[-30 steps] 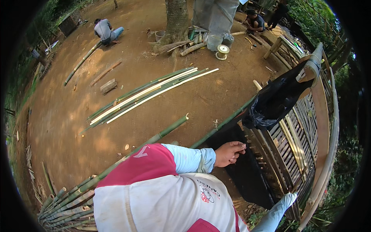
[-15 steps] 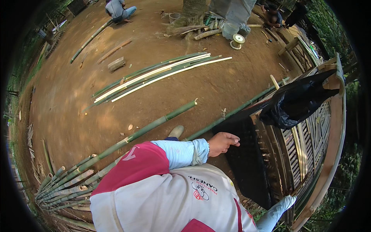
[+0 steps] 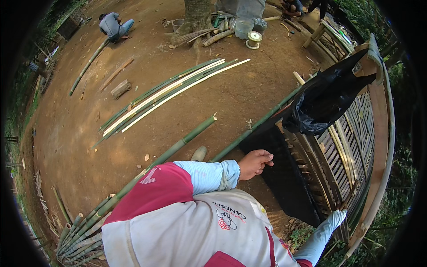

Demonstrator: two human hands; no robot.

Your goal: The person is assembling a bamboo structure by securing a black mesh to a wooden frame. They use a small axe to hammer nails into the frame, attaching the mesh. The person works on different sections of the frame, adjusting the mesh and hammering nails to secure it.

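My left hand (image 3: 255, 162) curls, gripping the black sheet (image 3: 284, 173) edge. It looks limp and light. Right hand (image 3: 339, 216): grip hidden.

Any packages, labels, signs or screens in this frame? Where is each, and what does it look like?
No signs or screens.
Shirt print: small red and dark emblem on the white chest of the person's own shirt, bottom centre.
Black plastic bag: crumpled, hanging over the top of the bamboo slat panel, right side.
Reel: round, pale, lying on the dirt at top centre.
Left hand rests on the panel's dark edge.
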